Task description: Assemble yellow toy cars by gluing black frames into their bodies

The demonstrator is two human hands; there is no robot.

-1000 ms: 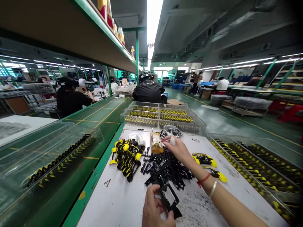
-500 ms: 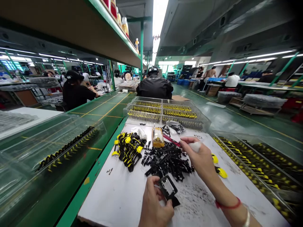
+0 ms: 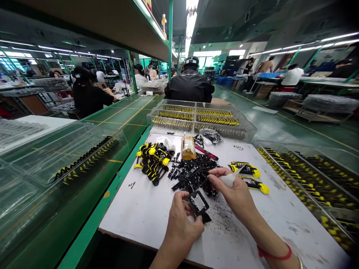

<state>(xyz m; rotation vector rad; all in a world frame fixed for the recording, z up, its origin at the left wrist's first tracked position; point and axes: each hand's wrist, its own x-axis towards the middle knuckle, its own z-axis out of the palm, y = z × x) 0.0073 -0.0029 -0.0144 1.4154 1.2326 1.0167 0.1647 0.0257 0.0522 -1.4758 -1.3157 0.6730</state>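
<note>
Smudged white tabletop (image 3: pixel 134 213) lies beneath. Left hand (image 3: pixel 183 222) pinches a black frame (image 3: pixel 205 200), probably light, stiff plastic, best held by its edges; right hand (image 3: pixel 235 194) grips a white nozzle bottle (image 3: pixel 228 180).

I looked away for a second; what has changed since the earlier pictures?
The right hand moved from beside the box toward the left hand, keeping the white bottle and uncovering the red tool. Whether it picked anything up is unclear. The left hand still holds the black frame.

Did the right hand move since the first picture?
Yes, the right hand moved rightward and back toward the person, away from the amber container.
</note>
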